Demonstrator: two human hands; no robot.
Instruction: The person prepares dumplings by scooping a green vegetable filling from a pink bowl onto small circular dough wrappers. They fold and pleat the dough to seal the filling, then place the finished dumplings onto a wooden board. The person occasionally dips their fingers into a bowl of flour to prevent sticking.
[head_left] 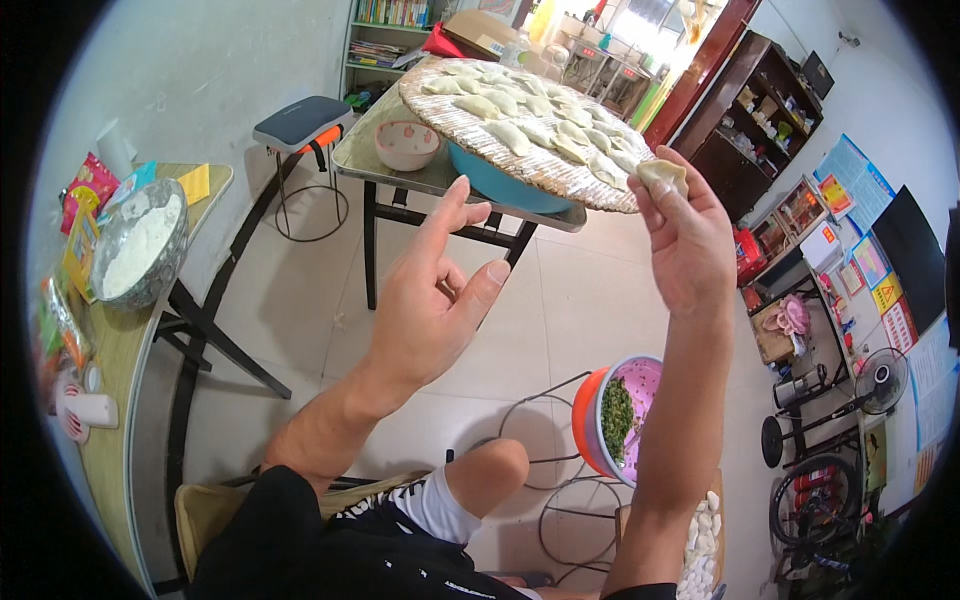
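My right hand (690, 235) pinches a folded dumpling (662, 177) between thumb and fingers, close to the right rim of a round woven tray (480, 120). Many pale dumplings (573, 140) lie in rows on that tray. A blue basin (500, 180) stands beneath it on the table. My left hand (430, 290) hangs in the air before the table, thumb and fingers apart, with nothing in it. Down beside my knee, a pink-lined bowl (645, 385) holds chopped green filling (617, 415). Small white dough pieces (702, 545) lie by my right forearm, which hides part of them.
A pink bowl (407, 145) sits on the table's (358, 160) left corner. To my left, a glass bowl of flour (143, 245) and packets crowd a side table (125, 375). A stool (302, 125) stands by the wall; a fan (880, 380) is at right.
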